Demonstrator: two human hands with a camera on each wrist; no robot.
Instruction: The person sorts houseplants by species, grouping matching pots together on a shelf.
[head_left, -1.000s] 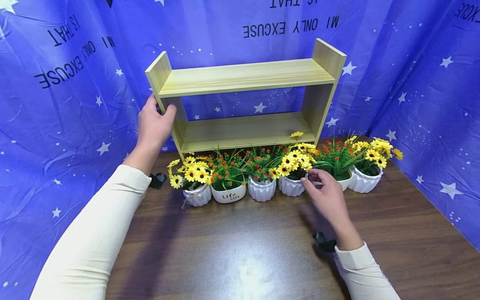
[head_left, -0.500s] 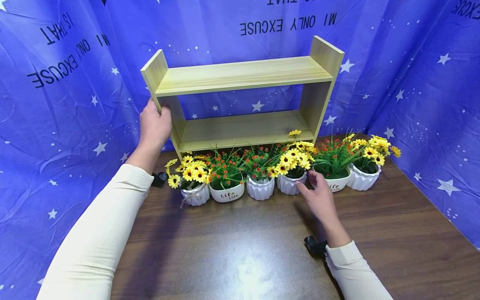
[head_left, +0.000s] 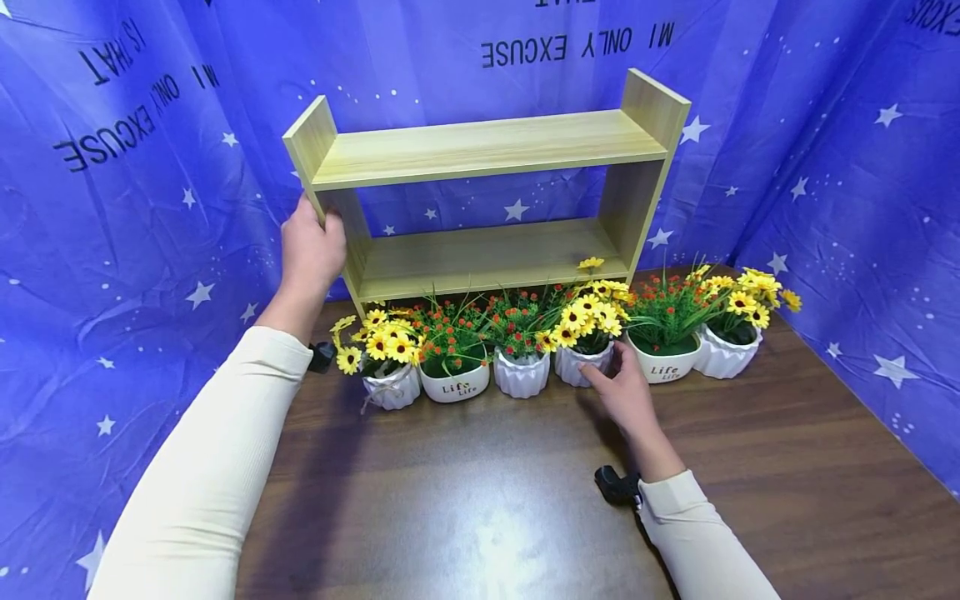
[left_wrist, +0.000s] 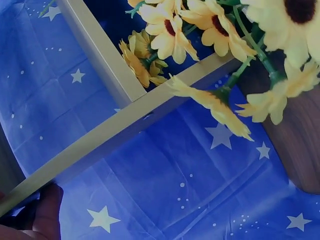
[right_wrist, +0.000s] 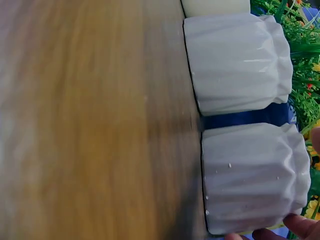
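Note:
My left hand [head_left: 309, 250] grips the left side panel of a light wooden two-tier shelf [head_left: 491, 150]. In the left wrist view, fingers [left_wrist: 49, 210] press against the edge of that panel [left_wrist: 95, 137]. Near the row's middle, my right hand [head_left: 628, 396] holds a white fluted flowerpot [head_left: 572, 368] with yellow flowers, its thumb in front and its fingers along the right side. The right wrist view shows this pot [right_wrist: 252, 180] close up, fingertips [right_wrist: 299, 225] at its lower edge. Its far side is hidden.
Along the shelf's front stand more potted flowers: a yellow one [head_left: 392, 390], an oval red-flowered planter [head_left: 455, 385], a fluted red one [head_left: 522, 377], and to the right another oval planter [head_left: 666, 367] and yellow pot [head_left: 729, 357]. A blue starry curtain [head_left: 847, 208] surrounds the brown table [head_left: 420, 500].
My right hand has shifted left and closed around the yellow-flowered pot, uncovering the oval planter to its right. My left hand stays on the shelf panel.

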